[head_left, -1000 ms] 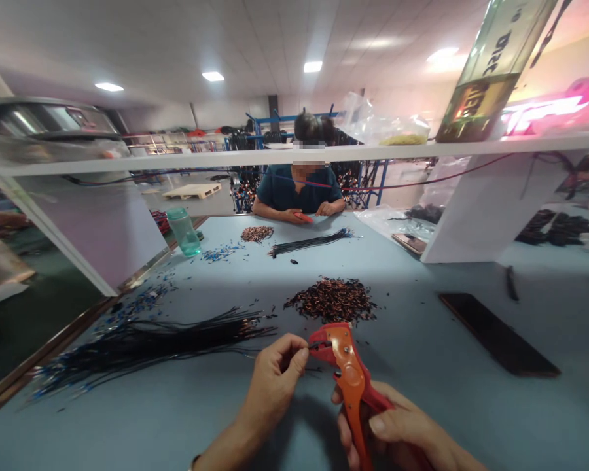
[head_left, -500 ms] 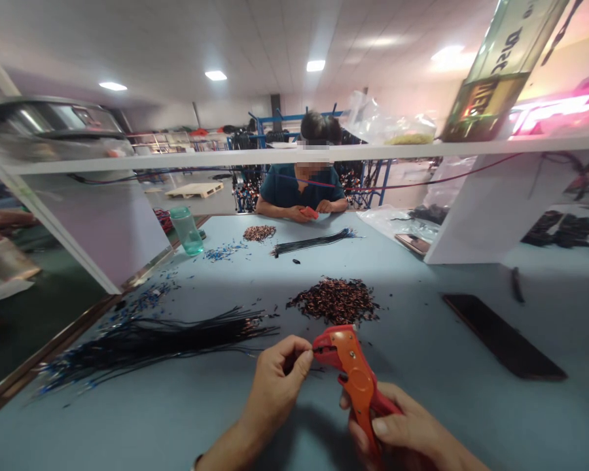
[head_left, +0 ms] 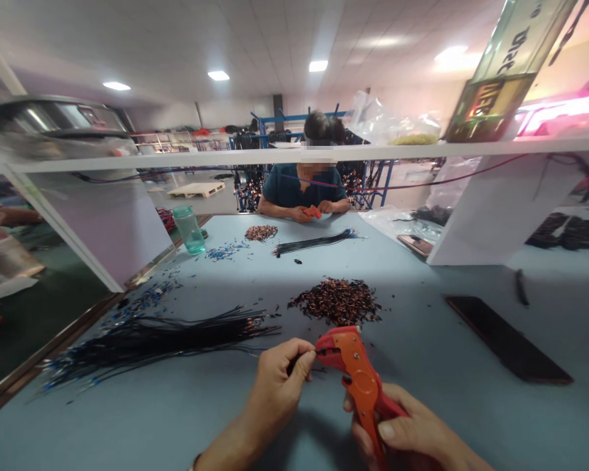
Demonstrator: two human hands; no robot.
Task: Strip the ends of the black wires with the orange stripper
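My right hand is wrapped around the handles of an orange and red wire stripper, whose jaws point up and to the left. Finger and thumb of my left hand are pinched right at the jaws on a thin black wire; most of that wire is hidden by the hand. To the left lies a bundle of black wires with blue and bare copper ends. Just beyond the stripper is a heap of black and copper offcuts.
Across the table a person holds a similar red tool. Near them lie a smaller wire bundle and a copper-coloured pile. A green bottle stands left, a dark phone lies right. A white shelf spans the table.
The whole view has shifted slightly, so things sit a little further right. Both hands keep their grips, with the stripper's jaws still at my left fingertips.
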